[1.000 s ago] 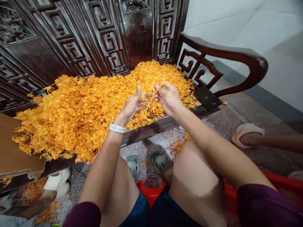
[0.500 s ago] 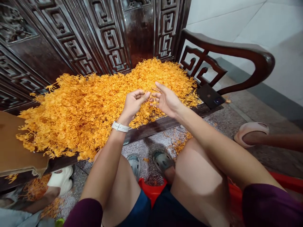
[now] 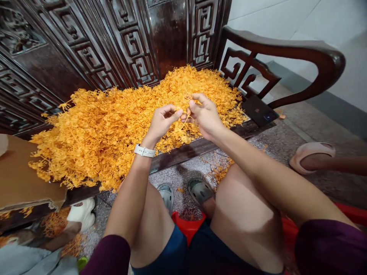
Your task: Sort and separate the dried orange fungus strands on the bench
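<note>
A big heap of orange, branching stringy plastic-looking pieces (image 3: 94, 133) lies along a dark carved wooden bench (image 3: 183, 153). Above its right part, my left hand (image 3: 164, 121) pinches an orange piece between thumb and forefinger; a white watch band circles that wrist. Close beside it, my right hand (image 3: 205, 116) has thumb and forefinger closed on a thin orange strand (image 3: 187, 97) that loops above the fingertips. More of the strand hangs between the two hands. I cannot make out whether both hands hold the same piece.
A dark phone (image 3: 258, 110) lies at the bench's right end by the curved armrest (image 3: 289, 44). At left stands a cardboard box (image 3: 25, 172). Orange scraps (image 3: 222, 172) litter the floor. Other people's feet show at left and right. Beneath me is a red stool (image 3: 189, 225).
My right hand has gone from spread fingers to a pinch on the strand, turning slightly upward. My left hand stays nearly in place. The view has shifted a little.
</note>
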`<act>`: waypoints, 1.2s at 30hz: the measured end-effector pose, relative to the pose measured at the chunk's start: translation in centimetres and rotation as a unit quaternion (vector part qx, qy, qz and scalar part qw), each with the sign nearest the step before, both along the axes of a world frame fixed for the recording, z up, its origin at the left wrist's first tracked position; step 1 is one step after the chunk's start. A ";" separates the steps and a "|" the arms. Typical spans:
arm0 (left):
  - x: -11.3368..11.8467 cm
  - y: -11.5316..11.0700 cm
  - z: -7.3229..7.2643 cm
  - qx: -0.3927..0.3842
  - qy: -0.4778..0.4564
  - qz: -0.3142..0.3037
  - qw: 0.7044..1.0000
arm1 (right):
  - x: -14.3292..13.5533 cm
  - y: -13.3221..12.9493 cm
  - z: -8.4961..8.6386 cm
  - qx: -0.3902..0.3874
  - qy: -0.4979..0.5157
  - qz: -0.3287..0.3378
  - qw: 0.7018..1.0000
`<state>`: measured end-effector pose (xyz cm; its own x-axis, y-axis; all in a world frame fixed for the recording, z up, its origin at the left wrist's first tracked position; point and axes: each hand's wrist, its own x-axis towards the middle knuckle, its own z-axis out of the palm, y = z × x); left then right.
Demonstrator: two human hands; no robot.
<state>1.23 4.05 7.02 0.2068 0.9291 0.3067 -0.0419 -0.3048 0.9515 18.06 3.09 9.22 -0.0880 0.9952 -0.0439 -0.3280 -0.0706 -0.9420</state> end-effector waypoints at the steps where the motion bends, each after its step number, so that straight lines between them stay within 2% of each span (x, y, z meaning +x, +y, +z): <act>1: -0.1 -0.2 0.1 -0.005 0.006 -0.021 1.000 | 0.1 0.0 0.1 -0.021 0.014 -0.001 1.000; 5: 0.7 -0.5 -0.3 -0.014 -0.017 -0.035 0.999 | 0.1 0.4 0.4 -0.065 0.060 0.041 0.995; 7: 1.1 0.0 -0.5 -0.037 -0.064 -0.027 0.997 | -0.2 0.0 1.0 -0.055 0.074 0.071 0.993; 9: 0.3 0.8 -0.1 -0.046 -0.114 -0.006 0.992 | -0.7 -1.0 1.9 -0.026 0.075 0.081 0.994; 11: -1.9 1.5 0.9 -0.013 -0.153 0.046 0.987 | -1.0 -2.5 3.1 0.009 0.068 0.088 0.994; 14: -6.5 1.0 2.9 0.095 -0.183 0.141 0.968 | -0.8 -4.3 4.1 0.049 0.062 0.105 0.991; 16: -8.7 -0.5 3.5 0.125 -0.158 0.138 0.970 | -0.2 -4.4 3.7 0.058 0.054 0.096 0.992; 17: -9.2 -1.4 3.5 0.123 -0.134 0.076 0.980 | 0.1 -4.0 3.3 0.053 0.045 0.089 0.994; 18: -9.2 -2.2 3.3 0.114 -0.102 -0.027 0.988 | 0.5 -3.4 2.8 0.044 0.035 0.086 0.995; 19: -8.9 -2.9 3.0 0.090 -0.051 -0.156 0.982 | 0.8 -2.6 2.2 0.032 0.022 0.087 0.995; 20: -8.1 -3.3 2.7 0.059 0.007 -0.270 0.961 | 1.1 -1.9 1.5 0.021 0.011 0.092 0.996; 21: -7.2 -3.3 2.5 0.033 0.032 -0.327 0.944 | 1.4 -1.2 1.0 0.012 0.002 0.097 0.995; 22: -6.1 -3.0 2.3 0.009 0.028 -0.316 0.948 | 1.7 -0.6 0.5 0.004 -0.001 0.100 0.995; 23: -5.0 -2.3 2.3 -0.016 0.006 -0.260 0.965 | 1.9 -0.2 0.1 -0.002 -0.001 0.100 0.995; 25: -3.3 -0.4 2.5 -0.062 -0.044 -0.055 0.996 | 2.3 0.1 -0.2 -0.014 0.003 0.084 0.996; 27: -2.5 1.2 2.5 -0.090 -0.021 0.114 0.989 | 2.8 -0.1 -0.1 -0.022 0.009 0.055 0.998; 29: -2.4 1.9 2.0 -0.103 0.013 0.197 0.975 | 3.5 -0.5 0.3 -0.022 0.022 0.028 0.999; 30: -2.4 1.8 1.6 -0.110 0.019 0.211 0.971 | 3.9 -0.7 0.5 -0.020 0.035 0.015 0.999; 32: -2.0 0.7 0.7 -0.127 0.023 0.189 0.974 | 4.7 -0.9 1.1 -0.016 0.064 -0.013 0.998; 36: 0.9 -2.4 -0.1 -0.121 0.057 0.047 0.990 | 5.3 -0.7 1.7 -0.026 0.129 -0.075 0.988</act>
<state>2.11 1.65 6.93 0.1361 0.9893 0.0526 0.0885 -0.0650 0.9940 23.38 2.34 10.88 0.0449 0.9949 -0.0904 -0.5679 -0.0490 -0.8216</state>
